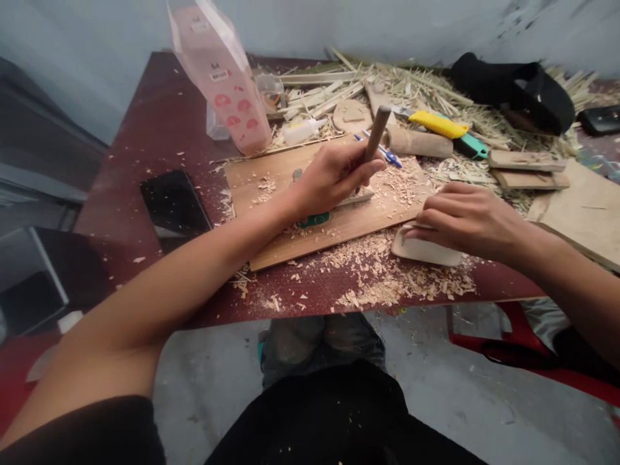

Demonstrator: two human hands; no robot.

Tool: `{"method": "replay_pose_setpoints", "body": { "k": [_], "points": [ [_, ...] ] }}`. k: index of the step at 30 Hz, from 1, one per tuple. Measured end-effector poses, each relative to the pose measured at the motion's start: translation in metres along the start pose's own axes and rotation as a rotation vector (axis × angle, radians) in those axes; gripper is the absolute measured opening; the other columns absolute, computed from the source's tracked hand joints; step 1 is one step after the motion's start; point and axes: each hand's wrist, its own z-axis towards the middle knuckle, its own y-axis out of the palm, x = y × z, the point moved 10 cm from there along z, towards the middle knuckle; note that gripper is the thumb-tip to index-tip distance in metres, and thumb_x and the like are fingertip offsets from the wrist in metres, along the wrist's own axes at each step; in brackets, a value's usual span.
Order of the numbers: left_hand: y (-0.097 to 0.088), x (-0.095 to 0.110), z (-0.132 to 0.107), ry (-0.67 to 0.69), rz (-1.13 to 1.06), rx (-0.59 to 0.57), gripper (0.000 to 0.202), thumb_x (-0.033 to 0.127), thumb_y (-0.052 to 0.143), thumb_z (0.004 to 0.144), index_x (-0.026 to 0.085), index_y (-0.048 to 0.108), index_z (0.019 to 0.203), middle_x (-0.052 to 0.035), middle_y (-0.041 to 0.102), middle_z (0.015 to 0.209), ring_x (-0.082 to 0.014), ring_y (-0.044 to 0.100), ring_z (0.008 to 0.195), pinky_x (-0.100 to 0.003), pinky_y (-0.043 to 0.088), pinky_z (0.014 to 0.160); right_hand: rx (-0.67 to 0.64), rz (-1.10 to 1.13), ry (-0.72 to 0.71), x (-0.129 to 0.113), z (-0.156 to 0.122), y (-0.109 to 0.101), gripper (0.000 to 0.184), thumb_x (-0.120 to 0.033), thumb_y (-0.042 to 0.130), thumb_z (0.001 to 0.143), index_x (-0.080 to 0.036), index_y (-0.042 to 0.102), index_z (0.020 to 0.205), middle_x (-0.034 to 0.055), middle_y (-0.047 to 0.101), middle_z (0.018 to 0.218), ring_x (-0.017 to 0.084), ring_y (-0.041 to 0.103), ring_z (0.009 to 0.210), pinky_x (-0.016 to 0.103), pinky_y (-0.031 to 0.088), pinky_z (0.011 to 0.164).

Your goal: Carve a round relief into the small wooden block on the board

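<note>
— Two hands busy, so start at the left edge for me.

— Dark phone (pixel 175 205) lying flat on the maroon table (pixel 159 116), a pink packet (pixel 220 74) standing behind it. Then the wooden board (pixel 290 232), littered with shavings (pixel 387 284).

— And your left hand?

— My left hand (pixel 334 177) is fisted tight around the wooden-handled tool (pixel 375 132), handle up, its working end down on the board under my fingers; I can't see the tip.

— The right?

— My right hand (pixel 467 216) lies flat, fingers pressing down on the pale wooden piece (pixel 426 248) at the table's near edge. It isn't wrapped around it, only pinning it.

— What worries you?

— I'd judge the piece could skid on those loose chips and drop off the edge. Also, the tool could slip toward my pinning fingers, since they sit near.

— Farther right?

— Yellow cutter (pixel 438 124), black bag (pixel 518 93).
</note>
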Motion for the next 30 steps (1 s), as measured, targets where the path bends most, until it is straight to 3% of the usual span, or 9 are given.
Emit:
{"method": "replay_pose_setpoints", "body": {
  "k": [2, 5, 8, 12, 16, 19, 21, 26, 30],
  "points": [
    [0.000, 0.000, 0.000, -0.009, -0.002, 0.002, 0.051, 0.064, 0.055, 0.121, 0.020, 0.076, 0.108, -0.0013, 0.073, 0.082, -0.0122, 0.067, 0.071, -0.031, 0.054, 0.073, 0.146, 0.036, 0.204, 0.018, -0.003, -0.025, 0.043, -0.056, 0.064, 0.116, -0.026, 0.062, 0.085, 0.0039, 0.072, 0.080, 0.018, 0.059, 0.067, 0.039, 0.047, 0.067],
    [-0.001, 0.000, 0.000, -0.012, -0.011, 0.010, 0.051, 0.064, 0.055, 0.121, 0.020, 0.076, 0.108, -0.0010, 0.073, 0.081, -0.0122, 0.067, 0.070, -0.032, 0.054, 0.072, 0.462, -0.066, 0.511, 0.040, -0.022, -0.072, 0.046, -0.067, 0.063, 0.111, -0.029, 0.056, 0.086, 0.0100, 0.074, 0.087, 0.026, 0.067, 0.077, 0.048, 0.052, 0.073],
    [0.000, 0.000, 0.000, -0.008, -0.017, 0.011, 0.051, 0.065, 0.055, 0.121, 0.020, 0.075, 0.107, -0.0007, 0.072, 0.081, -0.0121, 0.067, 0.069, -0.032, 0.053, 0.071, 0.479, -0.197, 0.708, 0.053, -0.028, -0.082, 0.053, -0.076, 0.056, 0.110, -0.031, 0.052, 0.085, 0.0135, 0.069, 0.090, 0.031, 0.066, 0.086, 0.056, 0.054, 0.087],
    [0.000, 0.000, 0.000, -0.004, -0.005, 0.004, 0.050, 0.064, 0.055, 0.121, 0.021, 0.075, 0.106, -0.0010, 0.072, 0.081, -0.0125, 0.067, 0.071, -0.032, 0.053, 0.071, 0.116, -0.287, 0.624, 0.050, 0.003, -0.029, 0.055, -0.064, 0.042, 0.118, -0.024, 0.063, 0.087, 0.0153, 0.072, 0.091, 0.024, 0.057, 0.076, 0.044, 0.042, 0.071],
    [-0.001, 0.001, 0.000, 0.003, -0.021, 0.015, 0.046, 0.061, 0.057, 0.121, 0.021, 0.075, 0.108, -0.0005, 0.072, 0.081, -0.0123, 0.067, 0.070, -0.031, 0.054, 0.072, 0.014, -0.304, 0.438, 0.027, 0.018, 0.009, 0.053, -0.060, 0.047, 0.119, -0.016, 0.076, 0.123, 0.0186, 0.078, 0.103, 0.029, 0.065, 0.091, 0.038, 0.033, 0.065],
    [-0.001, 0.002, 0.000, 0.005, -0.022, 0.010, 0.046, 0.060, 0.057, 0.122, 0.021, 0.076, 0.108, -0.0009, 0.072, 0.081, -0.0127, 0.068, 0.071, -0.032, 0.055, 0.074, -0.003, -0.329, 0.303, 0.013, 0.017, 0.015, 0.066, -0.069, 0.059, 0.113, -0.015, 0.069, 0.150, 0.0210, 0.078, 0.115, 0.032, 0.064, 0.097, 0.038, 0.030, 0.066],
    [-0.001, 0.002, 0.000, -0.003, -0.013, 0.010, 0.048, 0.062, 0.056, 0.121, 0.021, 0.076, 0.107, -0.0014, 0.073, 0.082, -0.0133, 0.068, 0.072, -0.032, 0.055, 0.075, -0.023, -0.323, 0.249, 0.010, 0.014, 0.015, 0.070, -0.071, 0.064, 0.109, -0.018, 0.067, 0.156, 0.0211, 0.077, 0.120, 0.034, 0.063, 0.098, 0.039, 0.031, 0.067],
    [0.000, -0.001, 0.000, -0.036, -0.007, 0.002, 0.054, 0.069, 0.055, 0.120, 0.021, 0.077, 0.107, -0.0018, 0.073, 0.082, -0.0141, 0.069, 0.073, -0.033, 0.056, 0.076, -0.027, -0.237, 0.249, 0.023, 0.011, 0.012, 0.058, -0.068, 0.077, 0.103, -0.023, 0.075, 0.139, 0.0187, 0.074, 0.116, 0.033, 0.063, 0.098, 0.041, 0.042, 0.071],
    [0.000, -0.003, 0.000, -0.035, -0.039, 0.012, 0.055, 0.072, 0.056, 0.118, 0.022, 0.077, 0.108, -0.0010, 0.073, 0.081, -0.0138, 0.068, 0.072, -0.033, 0.055, 0.074, 0.053, -0.111, 0.365, 0.041, 0.011, 0.003, 0.064, -0.077, 0.084, 0.096, -0.024, 0.075, 0.131, 0.0122, 0.071, 0.108, 0.025, 0.062, 0.087, 0.037, 0.043, 0.070]
  ]
}}
